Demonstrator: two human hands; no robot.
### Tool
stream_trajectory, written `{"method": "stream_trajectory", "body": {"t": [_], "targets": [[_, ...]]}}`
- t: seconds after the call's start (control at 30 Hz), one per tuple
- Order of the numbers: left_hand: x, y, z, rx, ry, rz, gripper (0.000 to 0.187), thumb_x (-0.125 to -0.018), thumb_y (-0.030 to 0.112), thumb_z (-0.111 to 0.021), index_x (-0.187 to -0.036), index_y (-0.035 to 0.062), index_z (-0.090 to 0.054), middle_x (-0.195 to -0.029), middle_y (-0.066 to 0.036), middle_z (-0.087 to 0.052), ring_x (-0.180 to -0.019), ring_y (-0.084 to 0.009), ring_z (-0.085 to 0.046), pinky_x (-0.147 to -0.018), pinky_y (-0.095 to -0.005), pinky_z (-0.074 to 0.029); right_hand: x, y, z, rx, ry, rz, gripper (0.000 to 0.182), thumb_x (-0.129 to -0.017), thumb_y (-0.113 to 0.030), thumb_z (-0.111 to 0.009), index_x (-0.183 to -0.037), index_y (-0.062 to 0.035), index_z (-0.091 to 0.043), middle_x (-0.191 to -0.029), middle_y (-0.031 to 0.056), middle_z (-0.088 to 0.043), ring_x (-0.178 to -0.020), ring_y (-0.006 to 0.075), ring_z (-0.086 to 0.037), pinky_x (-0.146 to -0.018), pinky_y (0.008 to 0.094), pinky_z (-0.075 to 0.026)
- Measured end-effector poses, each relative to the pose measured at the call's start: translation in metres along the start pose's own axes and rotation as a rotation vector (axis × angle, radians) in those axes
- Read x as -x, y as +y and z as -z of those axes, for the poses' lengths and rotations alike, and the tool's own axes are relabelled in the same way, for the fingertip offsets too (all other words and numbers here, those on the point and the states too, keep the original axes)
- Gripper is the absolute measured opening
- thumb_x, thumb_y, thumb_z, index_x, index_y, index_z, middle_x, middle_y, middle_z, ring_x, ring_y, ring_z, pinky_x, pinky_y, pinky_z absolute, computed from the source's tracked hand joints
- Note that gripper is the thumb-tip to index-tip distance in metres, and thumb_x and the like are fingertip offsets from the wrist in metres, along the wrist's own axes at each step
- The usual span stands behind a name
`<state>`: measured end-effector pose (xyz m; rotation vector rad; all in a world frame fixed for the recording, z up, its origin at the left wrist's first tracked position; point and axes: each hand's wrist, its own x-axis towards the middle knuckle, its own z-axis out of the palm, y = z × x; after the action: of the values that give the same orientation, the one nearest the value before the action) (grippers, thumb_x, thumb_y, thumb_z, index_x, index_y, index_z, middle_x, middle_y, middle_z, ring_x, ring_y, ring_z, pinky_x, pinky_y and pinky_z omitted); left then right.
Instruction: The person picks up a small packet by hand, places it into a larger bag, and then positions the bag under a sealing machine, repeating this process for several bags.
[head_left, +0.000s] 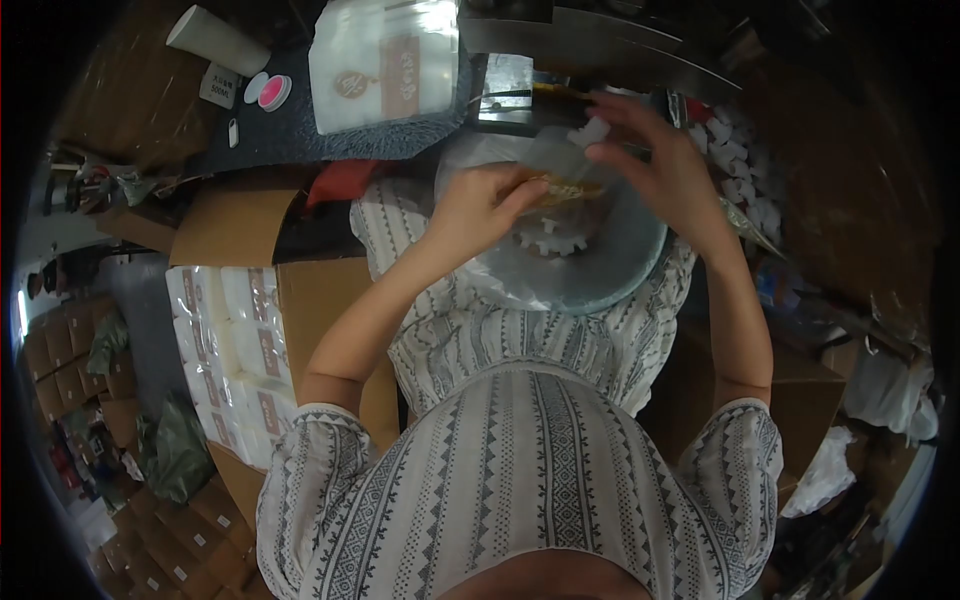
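Note:
My left hand point(487, 205) pinches a small clear packet point(570, 190) with something yellowish inside, above a round basin point(600, 290) on my lap. The basin is lined with clear plastic and holds small white pieces point(550, 241). To the right, my right hand point(650, 155) is raised over the basin's far side, with a small white piece point(590, 131) between its thumb and fingers. Its fingertips are slightly blurred.
A wrapped white pack point(385, 65) stands on the dark table point(280, 140), near a white cup point(217, 42) and a pink round tin point(272, 93). More white pieces point(735, 165) lie at right. An open carton point(330, 300) of packs is at left.

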<state>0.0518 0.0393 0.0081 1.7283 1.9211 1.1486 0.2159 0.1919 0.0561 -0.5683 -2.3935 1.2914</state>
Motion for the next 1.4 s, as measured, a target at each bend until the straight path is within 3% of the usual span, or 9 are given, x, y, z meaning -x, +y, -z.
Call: {"method": "stream_trajectory", "body": {"t": [0.07, 0.4, 0.53, 0.6, 0.7, 0.77, 0.87, 1.07, 1.4], "targets": [[-0.017, 0.002, -0.008, 0.436, -0.175, 0.538, 0.019, -0.088, 0.016, -0.064, -0.094, -0.0014, -0.067, -0.084, -0.012, -0.068, -0.071, -0.0155, -0.067, -0.058, -0.0271, -0.05, 0.002, 0.012, 0.012, 0.186, 0.197, -0.032, 0.032, -0.085, -0.015, -0.066, -0.115, -0.006, -0.06, -0.103, 0.011, -0.066, -0.092, 0.0257, -0.065, -0.079, 0.0313, -0.05], [-0.044, -0.014, -0.025, 0.983, -0.008, 0.674, 0.034, -0.09, 0.02, -0.062, -0.103, -0.011, -0.06, -0.09, -0.015, -0.067, -0.073, -0.019, -0.067, -0.064, -0.0256, -0.054, 0.013, 0.097, 0.059, 0.863, 0.382, 0.096, 0.032, -0.076, -0.008, -0.063, -0.107, -0.0029, -0.061, -0.102, 0.0187, -0.06, -0.092, 0.038, -0.06, -0.081, 0.0438, -0.049], [-0.044, -0.083, 0.032, -0.544, 0.491, -0.081, 0.058, -0.084, 0.033, -0.068, -0.124, -0.0048, -0.048, -0.121, -0.027, -0.052, -0.111, -0.0407, -0.052, -0.092, -0.045, -0.043, 0.017, 0.123, 0.063, 0.962, 0.143, -0.152, 0.025, -0.078, -0.008, -0.062, -0.102, -0.0045, -0.065, -0.119, 0.0127, -0.059, -0.111, 0.0342, -0.054, -0.09, 0.0416, -0.047], [-0.021, -0.102, 0.035, -0.696, 0.332, 0.124, 0.069, -0.08, 0.036, -0.07, -0.133, 0.0011, -0.041, -0.136, -0.027, -0.038, -0.122, -0.044, -0.039, -0.1, -0.0462, -0.033, 0.022, 0.107, 0.063, 0.949, 0.204, -0.197, 0.023, -0.079, -0.008, -0.061, -0.101, -0.0042, -0.066, -0.117, 0.0125, -0.06, -0.109, 0.0339, -0.055, -0.089, 0.0414, -0.047], [0.013, -0.086, 0.04, -0.749, 0.175, -0.069, 0.049, -0.082, 0.028, -0.068, -0.122, 0.0046, -0.053, -0.122, -0.02, -0.053, -0.112, -0.0396, -0.05, -0.093, -0.0427, -0.04, 0.026, 0.037, 0.063, 0.712, 0.201, -0.491, 0.024, -0.079, -0.007, -0.063, -0.103, -0.0054, -0.066, -0.111, 0.0113, -0.063, -0.098, 0.0319, -0.061, -0.083, 0.0395, -0.049], [0.026, -0.079, 0.052, -0.701, 0.21, 0.094, 0.025, -0.082, 0.018, -0.066, -0.105, 0.007, -0.063, -0.097, -0.011, -0.063, -0.09, -0.0315, -0.06, -0.076, -0.0383, -0.047, 0.031, 0.019, 0.057, 0.14, 0.243, -0.358, 0.025, -0.079, -0.004, -0.064, -0.104, -0.0064, -0.065, -0.104, 0.0105, -0.064, -0.085, 0.0302, -0.063, -0.075, 0.036, -0.051], [0.027, -0.035, 0.049, -0.63, 0.414, 0.103, 0.008, -0.08, 0.01, -0.065, -0.089, 0.0086, -0.067, -0.076, -0.005, -0.061, -0.067, -0.0268, -0.061, -0.059, -0.035, -0.047, 0.016, -0.015, 0.021, 0.14, 0.112, 0.033, 0.026, -0.079, -0.002, -0.066, -0.105, -0.0063, -0.064, -0.102, 0.0103, -0.063, -0.082, 0.0291, -0.064, -0.071, 0.0329, -0.052], [0.027, 0.004, 0.042, -0.456, 0.358, -0.026, 0.007, -0.08, 0.008, -0.065, -0.087, 0.0075, -0.067, -0.077, -0.008, -0.061, -0.064, -0.0279, -0.06, -0.055, -0.0329, -0.046, -0.008, -0.018, -0.019, 0.363, 0.065, 0.377, 0.024, -0.082, -0.003, -0.063, -0.105, -0.0047, -0.063, -0.101, 0.0096, -0.063, -0.089, 0.0268, -0.064, -0.076, 0.033, -0.051], [-0.006, 0.007, -0.008, 0.076, -0.01, 0.119, 0.019, -0.083, 0.019, -0.066, -0.085, 0.0005, -0.067, -0.073, -0.015, -0.063, -0.062, -0.0316, -0.06, -0.055, -0.0366, -0.044, 0.004, -0.006, 0.02, 0.176, 0.063, 0.055, 0.022, -0.085, 0.0, -0.058, -0.106, -0.0036, -0.063, -0.103, 0.0101, -0.066, -0.091, 0.024, -0.064, -0.079, 0.0311, -0.049]]}}
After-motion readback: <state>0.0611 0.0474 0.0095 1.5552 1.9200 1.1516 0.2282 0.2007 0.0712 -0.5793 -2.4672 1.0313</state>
